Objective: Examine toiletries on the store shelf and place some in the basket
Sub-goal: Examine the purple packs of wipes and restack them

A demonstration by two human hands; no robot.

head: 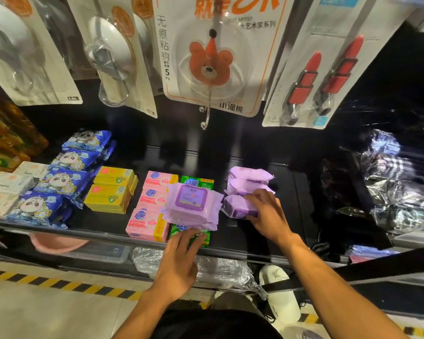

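Three pink boxes (146,222), two green boxes (197,183)

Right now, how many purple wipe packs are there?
4: one pack at the left hand; three right of it, far, middle, nearest pack in the right hand. Others may be hidden.

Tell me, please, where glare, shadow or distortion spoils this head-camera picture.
Head view: wide-angle distortion splays the hanging hook cards outward; glare whitens the plastic-wrapped goods at right; the shelf back sinks into shadow; the lidded wipes pack is sharp.
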